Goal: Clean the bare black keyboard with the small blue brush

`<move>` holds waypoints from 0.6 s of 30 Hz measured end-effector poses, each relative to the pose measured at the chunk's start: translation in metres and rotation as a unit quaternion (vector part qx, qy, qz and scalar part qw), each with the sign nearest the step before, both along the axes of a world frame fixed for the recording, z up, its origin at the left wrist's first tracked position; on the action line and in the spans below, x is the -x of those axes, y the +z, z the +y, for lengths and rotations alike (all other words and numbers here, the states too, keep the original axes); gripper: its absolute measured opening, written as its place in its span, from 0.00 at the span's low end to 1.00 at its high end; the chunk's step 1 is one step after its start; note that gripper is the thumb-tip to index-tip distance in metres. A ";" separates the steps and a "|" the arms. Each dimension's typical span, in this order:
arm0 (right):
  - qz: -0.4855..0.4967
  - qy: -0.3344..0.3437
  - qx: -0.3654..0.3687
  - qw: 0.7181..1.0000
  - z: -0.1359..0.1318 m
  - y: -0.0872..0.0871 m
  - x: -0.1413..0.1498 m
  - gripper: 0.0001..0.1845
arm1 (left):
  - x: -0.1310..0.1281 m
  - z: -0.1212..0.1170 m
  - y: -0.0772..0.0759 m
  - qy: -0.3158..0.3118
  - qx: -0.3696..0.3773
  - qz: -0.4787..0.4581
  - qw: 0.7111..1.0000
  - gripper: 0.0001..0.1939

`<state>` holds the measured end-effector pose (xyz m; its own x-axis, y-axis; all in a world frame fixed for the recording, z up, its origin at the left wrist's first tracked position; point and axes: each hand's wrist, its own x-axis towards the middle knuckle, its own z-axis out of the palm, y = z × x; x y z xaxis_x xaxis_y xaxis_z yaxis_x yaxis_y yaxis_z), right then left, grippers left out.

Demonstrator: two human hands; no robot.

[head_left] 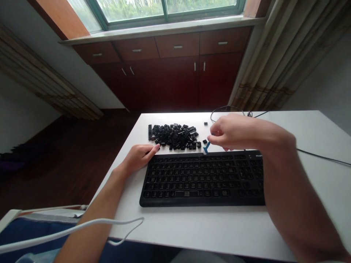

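Note:
A black keyboard (192, 203) with its keycaps off lies on the white table. Behind it is a heap of loose black keycaps (175, 137). My right hand (227, 131) is closed around the handle of a small blue brush (207, 146), whose pale bristles point down at the keyboard's rear edge. My left hand (139, 155) rests by the keyboard's rear left corner, thumb and fingers drawn together beside the heap. Whatever may be between those fingertips is too small to tell. My right forearm covers the keyboard's right end.
A keycap (205, 123) lies apart behind the heap. A black cable (323, 156) runs across the white table (205, 226) to the right. In front on the left hangs a white cord (82, 223). Beyond stand dark red cabinets (175, 84) under a window.

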<state>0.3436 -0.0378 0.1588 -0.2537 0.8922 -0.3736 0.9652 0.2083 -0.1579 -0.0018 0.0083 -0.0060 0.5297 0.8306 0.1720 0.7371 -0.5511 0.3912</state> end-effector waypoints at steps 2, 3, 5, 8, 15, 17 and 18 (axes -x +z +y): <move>-0.059 -0.024 -0.037 0.997 0.001 -0.004 -0.001 0.10 | 0.001 0.001 -0.001 -0.003 -0.007 -0.003 1.000 0.23; -0.073 -0.041 -0.046 0.995 0.001 -0.005 -0.001 0.09 | 0.001 0.001 -0.001 -0.004 -0.007 -0.002 1.000 0.23; -0.049 -0.045 -0.051 0.997 -0.001 -0.005 -0.002 0.11 | 0.001 0.002 -0.001 -0.002 -0.003 0.003 1.000 0.23; 0.031 0.035 -0.056 0.997 -0.006 -0.006 -0.002 0.19 | 0.002 0.002 -0.001 0.001 0.005 0.011 1.000 0.23; -0.020 0.011 -0.075 0.997 -0.006 -0.016 -0.009 0.15 | 0.002 0.003 0.000 -0.009 0.000 0.015 1.000 0.22; -0.024 0.010 -0.113 0.993 -0.005 -0.015 -0.009 0.16 | 0.002 0.002 0.000 -0.011 -0.003 0.012 1.000 0.22; -0.008 0.023 -0.120 0.993 -0.005 -0.014 -0.008 0.17 | 0.002 0.002 0.000 -0.009 -0.002 0.011 1.000 0.21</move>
<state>0.3515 -0.0428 0.1451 -0.2919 0.9436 -0.1565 0.9558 0.2817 -0.0842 -0.0034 0.0103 -0.0061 0.5482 0.8202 0.1637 0.7354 -0.5659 0.3728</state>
